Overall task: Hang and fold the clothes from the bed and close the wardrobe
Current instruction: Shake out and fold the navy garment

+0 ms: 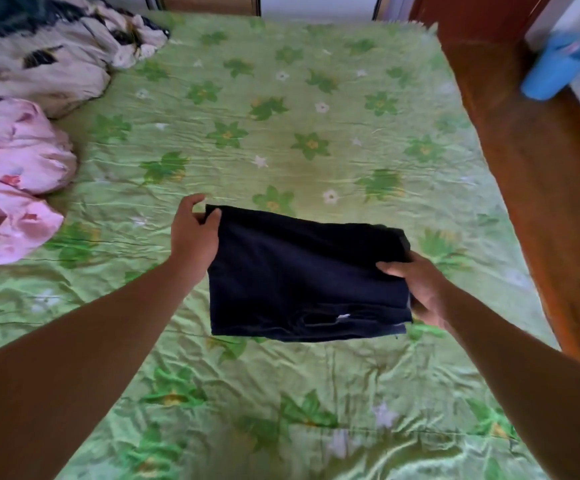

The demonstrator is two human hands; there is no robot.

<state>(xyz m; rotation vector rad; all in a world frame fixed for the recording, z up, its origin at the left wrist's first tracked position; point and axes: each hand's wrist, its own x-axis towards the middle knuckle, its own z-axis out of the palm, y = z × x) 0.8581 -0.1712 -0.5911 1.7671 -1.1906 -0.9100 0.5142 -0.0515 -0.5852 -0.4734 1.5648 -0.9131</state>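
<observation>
Dark garment (pixel 302 271) spans both hands above bed (pixel 281 116), long axis left-right. Left hand (pixel 195 237) pinches far corner, right hand (pixel 416 289) grips right edge.

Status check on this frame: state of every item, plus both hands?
dark garment: folded, held at two sides over the bed.
left hand: pinches the garment's top corner.
right hand: grips the garment's opposite edge.
pink garment: crumpled on the bed, unfolded.
cream and black garment: crumpled heap, unfolded.
bed sheet: wrinkled.
</observation>
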